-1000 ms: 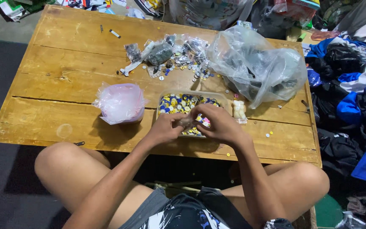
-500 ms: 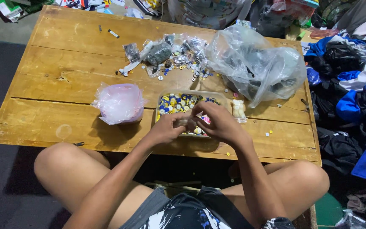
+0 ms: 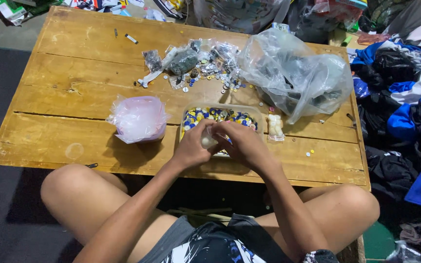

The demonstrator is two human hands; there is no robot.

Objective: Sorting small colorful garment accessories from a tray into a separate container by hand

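Both hands met over the near edge of the tray (image 3: 186, 113), a clear shallow tub of small yellow, blue and white buttons set near the middle of the counter (image 3: 49, 102). The left hand (image 3: 194, 146) had its grip closed on a small pale packet (image 3: 207, 141), held just above the tray's near left corner. The right hand (image 3: 243, 142) lay against it from the right, fingers curled toward the same packet; whether that grip was pinched on the packet or only touching it could not be told, as the knuckles hid the tips.

To do this handling well, it seemed best to keep the packet low and over the tray, so anything that slipped would fall among the buttons and not roll off the near edge. A light pinch looked enough for so small a thing.

A pink bag (image 3: 137, 118) sat just left of the tray, a small white packet (image 3: 274, 126) just right of it. Loose buttons (image 3: 210, 68) lay scattered farther off, beside a large clear bag (image 3: 298, 73) on the far right.
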